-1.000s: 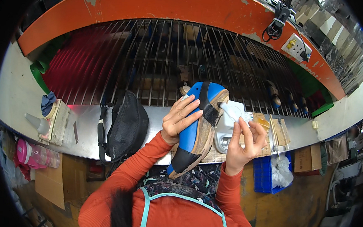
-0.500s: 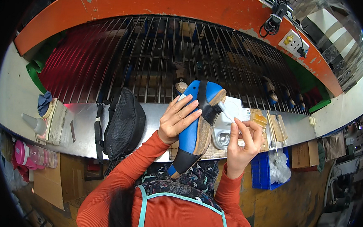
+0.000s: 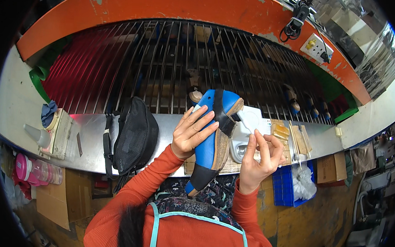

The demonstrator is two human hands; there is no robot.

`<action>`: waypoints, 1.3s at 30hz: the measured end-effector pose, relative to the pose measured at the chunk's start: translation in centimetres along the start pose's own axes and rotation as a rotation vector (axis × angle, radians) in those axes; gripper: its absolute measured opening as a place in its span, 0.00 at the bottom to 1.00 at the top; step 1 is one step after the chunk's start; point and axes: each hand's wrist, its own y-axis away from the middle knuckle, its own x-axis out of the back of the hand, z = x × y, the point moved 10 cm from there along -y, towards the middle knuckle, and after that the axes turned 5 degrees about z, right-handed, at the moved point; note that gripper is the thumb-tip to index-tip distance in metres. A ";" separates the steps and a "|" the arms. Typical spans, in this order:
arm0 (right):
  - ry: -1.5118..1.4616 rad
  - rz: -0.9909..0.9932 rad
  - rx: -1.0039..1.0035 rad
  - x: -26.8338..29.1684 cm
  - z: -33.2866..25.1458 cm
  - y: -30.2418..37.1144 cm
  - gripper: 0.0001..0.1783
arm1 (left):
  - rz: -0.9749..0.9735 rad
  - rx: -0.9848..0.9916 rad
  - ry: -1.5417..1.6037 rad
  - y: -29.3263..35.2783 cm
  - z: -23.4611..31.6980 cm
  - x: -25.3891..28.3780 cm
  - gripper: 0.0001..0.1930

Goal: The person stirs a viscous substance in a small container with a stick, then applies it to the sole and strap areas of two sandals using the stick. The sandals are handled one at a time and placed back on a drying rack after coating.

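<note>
My left hand [image 3: 191, 134] is wrapped over a blue shoe last [image 3: 207, 153], which carries black straps [image 3: 224, 125] and a cork-coloured sole [image 3: 222, 154]. The last is held tilted above the front edge of the counter, its sole side facing right. Between the thumb and fingertips of my right hand [image 3: 260, 163] is a slim white tool [image 3: 247, 119], broader at its far end. That end meets the black strap near the sole's edge; its exact tip is hard to make out. Behind the tool lies a white tray-like holder [image 3: 238, 137] with round recesses.
Left on the metal counter [image 3: 92, 137] lies a black mesh bag [image 3: 135, 135]. Metal bars [image 3: 164, 67] run behind, with several strapped shoes on them. Amber blocks [image 3: 280, 132] and wooden strips [image 3: 299, 139] lie right, above a blue crate [image 3: 285, 190]. A power strip [image 3: 316, 47] hangs upper right.
My right hand has shifted slightly down and left, still pinching the white tool at the strap. The left hand and the shoe last stay nearly in place.
</note>
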 end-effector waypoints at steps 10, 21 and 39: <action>-0.254 0.054 -0.083 -0.3 2.4 -0.2 0.13 | 0.009 0.041 0.071 0.0 -0.2 0.2 0.18; -0.241 -0.013 -0.014 -0.1 2.2 -0.1 0.15 | -0.006 0.037 0.091 -0.2 0.1 0.1 0.18; -0.199 -0.197 -0.022 0.8 1.4 -1.6 0.09 | -0.027 0.018 0.073 0.3 0.8 0.4 0.17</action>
